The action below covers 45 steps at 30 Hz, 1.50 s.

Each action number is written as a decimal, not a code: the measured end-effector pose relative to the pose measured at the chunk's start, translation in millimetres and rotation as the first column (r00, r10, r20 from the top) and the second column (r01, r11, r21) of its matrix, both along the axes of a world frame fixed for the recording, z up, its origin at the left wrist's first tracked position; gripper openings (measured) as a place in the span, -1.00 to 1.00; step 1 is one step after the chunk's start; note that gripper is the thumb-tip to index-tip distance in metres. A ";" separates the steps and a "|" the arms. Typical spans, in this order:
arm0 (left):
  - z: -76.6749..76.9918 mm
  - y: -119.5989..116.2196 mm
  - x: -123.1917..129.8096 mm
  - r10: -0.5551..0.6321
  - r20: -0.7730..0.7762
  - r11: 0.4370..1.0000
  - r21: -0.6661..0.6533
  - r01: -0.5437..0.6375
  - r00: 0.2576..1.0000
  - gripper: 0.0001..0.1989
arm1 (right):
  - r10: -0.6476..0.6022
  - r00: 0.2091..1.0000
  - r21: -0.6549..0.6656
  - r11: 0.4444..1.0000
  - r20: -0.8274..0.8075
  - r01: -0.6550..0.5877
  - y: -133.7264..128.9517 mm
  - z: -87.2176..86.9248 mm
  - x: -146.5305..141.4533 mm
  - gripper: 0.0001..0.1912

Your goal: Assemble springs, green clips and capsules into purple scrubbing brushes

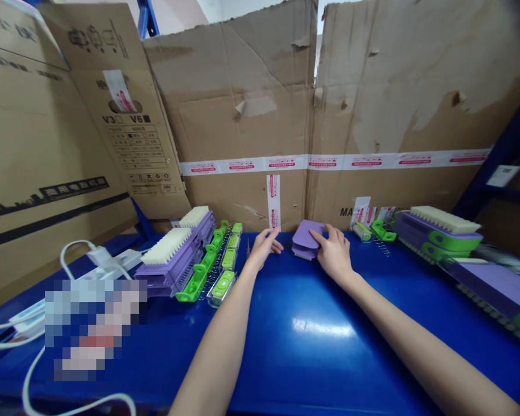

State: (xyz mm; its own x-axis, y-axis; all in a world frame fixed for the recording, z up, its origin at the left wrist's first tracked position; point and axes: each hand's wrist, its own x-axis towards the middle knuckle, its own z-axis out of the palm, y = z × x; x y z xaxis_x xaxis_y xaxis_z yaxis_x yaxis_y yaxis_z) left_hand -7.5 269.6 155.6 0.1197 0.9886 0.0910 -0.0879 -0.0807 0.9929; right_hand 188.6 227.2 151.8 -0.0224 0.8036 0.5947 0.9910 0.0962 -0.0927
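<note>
My right hand (334,249) grips a purple plastic brush part (307,234) at its right side, fingers over the flat top. Its pale toothed underside faces the blue table. To the left, my left hand (265,248) is held just above the table, fingers loosely bent and apart, with nothing visible in it. Left of that hand runs a row of clear-cased green pieces (229,259). Beside them lie bright green brackets (195,284), several small metal springs, and purple housings (170,271) topped with cream bristle pads (168,245).
At the right are stacked purple and green brush pieces (437,234), another green bracket (383,231) and a clear-cased green piece (363,231). A white power strip (112,264) with cables lies at the left. Cardboard walls (242,115) stand behind the blue table (286,370).
</note>
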 end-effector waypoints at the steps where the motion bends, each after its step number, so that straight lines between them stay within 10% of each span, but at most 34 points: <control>1: 0.3 0.8 -3.0 0.019 -0.006 1.000 0.000 -0.019 1.000 -0.51 | -0.041 0.999 0.005 0.999 -0.024 0.041 1.5 -0.7 0.8 -0.50; 11: -5.9 6.2 3.0 0.174 -0.065 0.985 0.009 -0.174 0.983 -0.64 | -0.210 0.806 -0.279 0.958 -0.553 0.058 20.7 13.3 0.4 -0.46; 17: -6.8 16.3 7.2 0.270 -0.145 0.959 -0.043 -0.279 0.952 -0.64 | -0.146 0.720 -0.219 0.976 -0.678 -0.008 33.4 1.2 -20.9 -0.53; 25: -11.7 22.8 15.9 0.392 -0.292 0.920 0.105 -0.378 0.872 -0.61 | -0.088 0.732 -0.196 0.978 -0.676 -0.064 35.6 -5.0 -14.5 -0.58; 34: -14.4 20.3 14.2 0.305 -0.471 0.934 0.316 -0.164 0.828 -0.69 | -0.022 0.820 -0.179 0.979 -0.572 -0.099 31.2 -5.8 -22.9 -0.59; 45: -9.6 11.1 15.9 0.286 -0.348 0.942 0.272 -0.196 0.893 -0.58 | 0.021 0.681 -0.001 0.999 -0.732 -0.032 34.2 -9.5 -17.8 -0.58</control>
State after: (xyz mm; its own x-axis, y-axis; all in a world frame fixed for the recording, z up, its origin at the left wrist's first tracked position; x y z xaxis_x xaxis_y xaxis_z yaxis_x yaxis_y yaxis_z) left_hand 8.4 280.7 146.0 -0.0500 0.9498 0.3087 0.3398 -0.2745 0.8996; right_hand 170.8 261.4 142.4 0.3941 0.8170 0.4209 0.6043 0.1146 -0.7884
